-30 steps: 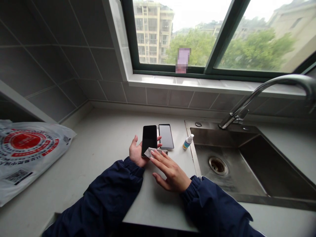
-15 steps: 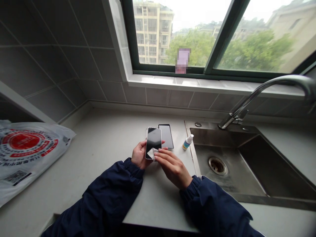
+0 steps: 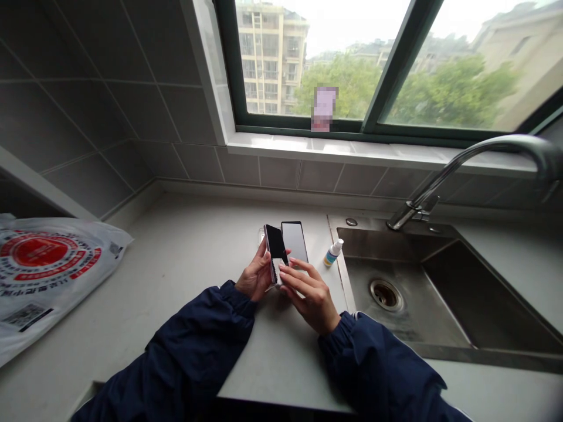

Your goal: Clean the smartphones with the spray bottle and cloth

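My left hand [image 3: 256,273] grips a smartphone [image 3: 275,241] by its left side, above the counter, its dark screen tilted toward the right. A small white cleaning cloth [image 3: 278,269] with a zigzag edge lies against the lower part of the screen. The fingers of my right hand [image 3: 311,293] press this cloth onto the phone. Just behind the phone, a flat dark-framed rectangle with a pale face [image 3: 295,239] rests on the counter. A small white-capped spray bottle [image 3: 333,253] stands to the right, beside the sink's edge.
A steel sink [image 3: 409,346] with a tall curved faucet [image 3: 457,161] takes up the right side. On the left lies a white plastic bag [image 3: 65,293] with red print. Behind the pale counter [image 3: 197,234] are a tiled wall and a window.
My left hand has tilted the phone so its left edge shows and its screen faces more to the right. My right fingers and the cloth stay at the lower screen, fingers spread slightly more.
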### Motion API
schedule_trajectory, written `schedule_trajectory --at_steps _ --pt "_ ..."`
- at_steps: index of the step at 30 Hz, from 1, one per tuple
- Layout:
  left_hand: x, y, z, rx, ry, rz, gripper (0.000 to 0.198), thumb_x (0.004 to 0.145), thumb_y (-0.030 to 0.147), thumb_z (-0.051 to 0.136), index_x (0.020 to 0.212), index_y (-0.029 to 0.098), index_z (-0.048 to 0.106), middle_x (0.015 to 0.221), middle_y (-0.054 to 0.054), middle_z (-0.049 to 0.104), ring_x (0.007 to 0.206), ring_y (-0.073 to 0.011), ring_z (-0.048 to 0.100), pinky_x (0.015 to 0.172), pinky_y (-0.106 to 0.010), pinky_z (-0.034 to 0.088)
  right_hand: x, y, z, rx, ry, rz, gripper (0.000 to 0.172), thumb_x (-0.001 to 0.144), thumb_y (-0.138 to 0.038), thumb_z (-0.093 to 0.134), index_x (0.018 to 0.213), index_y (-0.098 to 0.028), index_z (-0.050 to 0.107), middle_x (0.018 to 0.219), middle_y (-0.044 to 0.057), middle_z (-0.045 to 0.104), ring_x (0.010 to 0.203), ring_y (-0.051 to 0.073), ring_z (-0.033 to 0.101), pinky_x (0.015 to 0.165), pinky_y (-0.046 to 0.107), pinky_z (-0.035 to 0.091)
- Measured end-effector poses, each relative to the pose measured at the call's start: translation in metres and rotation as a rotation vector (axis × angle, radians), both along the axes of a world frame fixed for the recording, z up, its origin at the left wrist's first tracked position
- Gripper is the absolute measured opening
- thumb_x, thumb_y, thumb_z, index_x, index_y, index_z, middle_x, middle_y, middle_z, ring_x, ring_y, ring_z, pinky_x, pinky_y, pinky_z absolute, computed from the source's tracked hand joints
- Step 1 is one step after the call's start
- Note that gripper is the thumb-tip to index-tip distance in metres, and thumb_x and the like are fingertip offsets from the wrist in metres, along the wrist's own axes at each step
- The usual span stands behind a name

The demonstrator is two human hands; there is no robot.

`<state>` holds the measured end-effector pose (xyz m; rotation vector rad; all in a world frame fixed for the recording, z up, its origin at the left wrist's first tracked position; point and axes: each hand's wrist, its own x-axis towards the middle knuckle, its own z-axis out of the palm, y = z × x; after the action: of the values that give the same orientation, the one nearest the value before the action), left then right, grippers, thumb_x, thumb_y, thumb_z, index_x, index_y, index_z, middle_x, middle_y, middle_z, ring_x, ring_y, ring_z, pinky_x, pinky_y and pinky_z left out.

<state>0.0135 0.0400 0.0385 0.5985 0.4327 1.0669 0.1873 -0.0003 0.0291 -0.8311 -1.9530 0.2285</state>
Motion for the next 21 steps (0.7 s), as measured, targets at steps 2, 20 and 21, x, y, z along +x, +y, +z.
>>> schedule_trajectory --at_steps 2,20,21 --pt "0.000 0.000 0.000 0.021 0.013 0.019 0.076 0.089 0.026 0.066 0.154 0.029 0.026 0.130 -0.015 0.063 0.111 -0.0292 0.067 0.096 -0.044 0.052 0.000 0.000 0.001 -0.016 0.025 0.014 0.042 0.091 -0.011 0.064 0.131 -0.026 0.064 0.130 0.005 0.068 0.131 0.026 0.054 0.106 0.051 0.052" --pt "0.001 0.006 -0.016 -0.007 0.092 0.043 0.062 0.074 0.025 0.083 0.129 0.022 0.055 0.126 -0.012 0.065 0.119 -0.0377 0.062 0.102 -0.053 0.047 -0.004 -0.005 0.004 -0.084 0.122 0.061 0.042 0.094 -0.012 0.059 0.134 -0.026 0.062 0.133 0.007 0.066 0.129 0.026 0.057 0.107 0.051 0.051" --pt "0.001 0.006 -0.017 -0.004 0.094 0.041 0.064 0.073 0.025 0.083 0.130 0.022 0.054 0.127 -0.014 0.064 0.118 -0.0376 0.063 0.103 -0.054 0.046 -0.004 -0.005 0.004 -0.096 0.122 0.069 0.043 0.095 -0.013 0.057 0.136 -0.026 0.061 0.135 0.007 0.064 0.131 0.027 0.056 0.108 0.052 0.050"
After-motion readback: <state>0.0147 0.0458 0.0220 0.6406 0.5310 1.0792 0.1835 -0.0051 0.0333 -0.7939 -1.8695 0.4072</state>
